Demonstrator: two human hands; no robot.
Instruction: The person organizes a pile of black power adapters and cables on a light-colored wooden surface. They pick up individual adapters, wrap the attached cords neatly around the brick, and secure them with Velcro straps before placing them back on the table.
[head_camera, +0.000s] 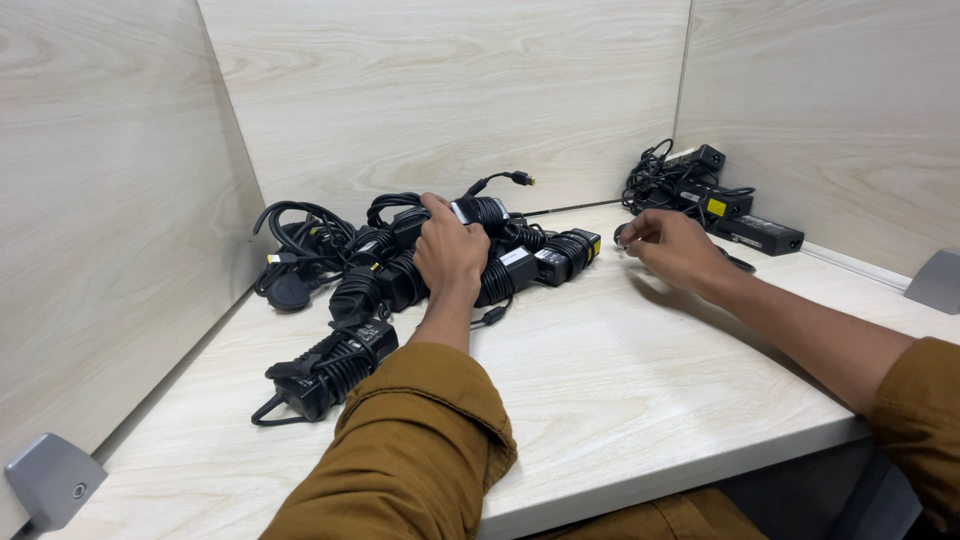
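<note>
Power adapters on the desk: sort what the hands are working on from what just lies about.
In hand:
left hand on the middle adapter pile
right hand at a cable end

Lying about:
corner adapter pile
lone adapter
grey brackets

Labels on black power adapters; no packages, signs or screens in view.
White rectangular label (467, 210) on the adapter top in the centre pile, just beside the left hand (449, 252). Two more white labels (513, 257), (551, 254) on adapters right of that hand. Small yellow tag (597, 245) at the pile's right edge. Yellow square label (716, 207) on an adapter in the back-right heap.
</note>
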